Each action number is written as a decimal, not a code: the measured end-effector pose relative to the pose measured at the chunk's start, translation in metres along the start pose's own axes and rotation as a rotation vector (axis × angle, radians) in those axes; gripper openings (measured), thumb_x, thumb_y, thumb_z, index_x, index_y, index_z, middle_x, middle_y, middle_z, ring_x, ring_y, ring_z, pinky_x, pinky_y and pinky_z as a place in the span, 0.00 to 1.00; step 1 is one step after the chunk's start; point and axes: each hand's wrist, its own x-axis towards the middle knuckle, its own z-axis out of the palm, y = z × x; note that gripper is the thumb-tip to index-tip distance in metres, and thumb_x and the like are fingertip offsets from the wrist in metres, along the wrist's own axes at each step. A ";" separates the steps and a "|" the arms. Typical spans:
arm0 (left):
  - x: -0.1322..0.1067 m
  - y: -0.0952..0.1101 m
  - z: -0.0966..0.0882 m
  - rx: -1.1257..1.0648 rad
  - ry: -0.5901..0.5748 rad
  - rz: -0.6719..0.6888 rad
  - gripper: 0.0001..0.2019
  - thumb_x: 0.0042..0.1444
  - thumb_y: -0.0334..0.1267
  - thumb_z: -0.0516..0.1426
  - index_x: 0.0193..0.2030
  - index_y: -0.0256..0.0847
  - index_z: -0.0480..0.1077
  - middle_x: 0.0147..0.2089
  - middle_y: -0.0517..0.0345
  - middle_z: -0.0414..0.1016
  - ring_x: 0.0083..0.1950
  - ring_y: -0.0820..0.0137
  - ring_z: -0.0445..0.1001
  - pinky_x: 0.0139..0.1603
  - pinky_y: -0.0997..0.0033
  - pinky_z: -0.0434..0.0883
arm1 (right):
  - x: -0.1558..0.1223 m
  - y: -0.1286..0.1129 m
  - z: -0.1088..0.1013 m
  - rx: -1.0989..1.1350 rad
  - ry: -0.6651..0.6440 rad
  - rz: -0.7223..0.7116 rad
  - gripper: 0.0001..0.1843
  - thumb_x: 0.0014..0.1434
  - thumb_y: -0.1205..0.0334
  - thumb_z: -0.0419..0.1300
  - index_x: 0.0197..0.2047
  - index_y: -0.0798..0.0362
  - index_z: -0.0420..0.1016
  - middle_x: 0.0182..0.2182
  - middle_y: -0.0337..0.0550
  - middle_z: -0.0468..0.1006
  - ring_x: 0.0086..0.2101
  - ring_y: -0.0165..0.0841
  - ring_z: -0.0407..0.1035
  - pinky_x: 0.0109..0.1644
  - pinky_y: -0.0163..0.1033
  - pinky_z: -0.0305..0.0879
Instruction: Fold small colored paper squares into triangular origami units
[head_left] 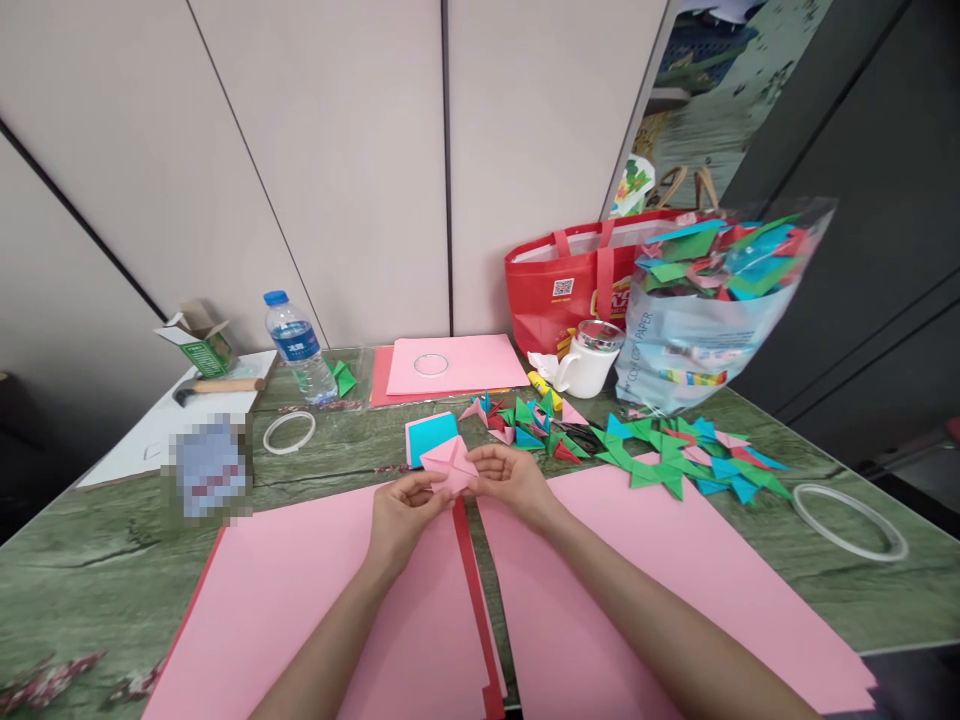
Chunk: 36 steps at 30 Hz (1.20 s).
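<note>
My left hand (403, 513) and my right hand (510, 477) meet above the middle of the table, both pinching a small folded pink paper piece (448, 464). The piece shows diagonal creases and is held just above two large pink sheets, one on the left (300, 610) and one on the right (637, 590). A red sheet edge (472, 590) peeks out between them. Just behind the folded piece lies a blue paper square (429, 435).
Several folded green, blue and pink paper pieces (675, 460) lie at right. Behind stand a white mug (589, 362), a red bag (577, 285), a clear bag of paper (712, 310), a water bottle (296, 345), a small box (199, 338), a hammer (217, 386) and tape rings (289, 432) (847, 520).
</note>
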 end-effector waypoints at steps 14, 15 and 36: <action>0.005 -0.005 -0.005 0.070 -0.023 0.061 0.12 0.35 0.35 0.65 0.31 0.37 0.73 0.22 0.61 0.74 0.25 0.71 0.73 0.27 0.76 0.70 | 0.000 0.002 -0.001 -0.210 -0.006 -0.074 0.12 0.42 0.62 0.64 0.33 0.54 0.78 0.28 0.41 0.78 0.29 0.32 0.72 0.38 0.41 0.68; 0.005 -0.005 -0.005 0.082 -0.045 0.065 0.11 0.36 0.35 0.65 0.30 0.38 0.73 0.22 0.62 0.73 0.25 0.72 0.73 0.26 0.77 0.69 | 0.000 0.003 -0.001 -0.216 -0.013 -0.075 0.11 0.42 0.63 0.64 0.33 0.54 0.78 0.28 0.41 0.78 0.30 0.32 0.72 0.38 0.41 0.68; 0.007 0.006 -0.009 -0.008 -0.120 0.047 0.13 0.47 0.44 0.58 0.38 0.40 0.69 0.35 0.56 0.73 0.31 0.71 0.70 0.31 0.73 0.67 | -0.004 -0.002 0.008 -0.326 -0.073 -0.166 0.14 0.50 0.65 0.57 0.42 0.53 0.68 0.33 0.43 0.76 0.34 0.32 0.70 0.33 0.35 0.66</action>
